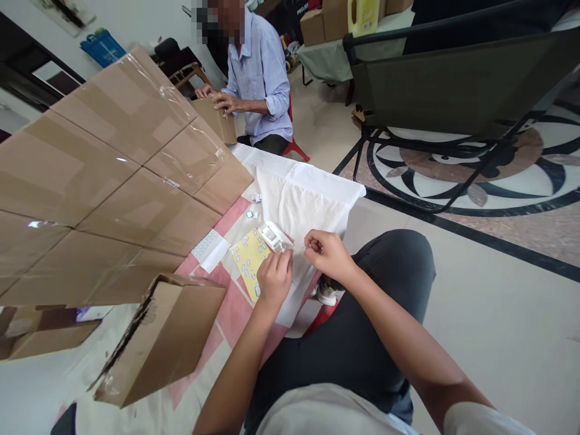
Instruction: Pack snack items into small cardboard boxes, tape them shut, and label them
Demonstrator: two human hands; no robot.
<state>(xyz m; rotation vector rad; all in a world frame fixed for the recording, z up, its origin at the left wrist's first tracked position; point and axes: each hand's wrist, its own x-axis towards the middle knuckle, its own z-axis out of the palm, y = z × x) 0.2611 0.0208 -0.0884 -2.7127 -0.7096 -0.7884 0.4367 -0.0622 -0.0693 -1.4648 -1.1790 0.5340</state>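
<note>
My left hand (274,278) is curled at the table's edge, its fingertips pinched on a small clear packet with a white part (276,236) inside. It rests beside a yellow sheet (248,256) dotted with several small white stickers. My right hand (327,252) hovers just to the right, fingers closed in a pinch on something too small to make out. Both hands sit over a white cloth (303,199) draped across the table.
Large taped cardboard boxes (109,163) fill the table's left. An open box (158,338) lies tipped near me. Across the table a person in a blue shirt (260,72) handles a small carton (220,121). A dark folding chair (453,78) stands at the right on the tiled floor.
</note>
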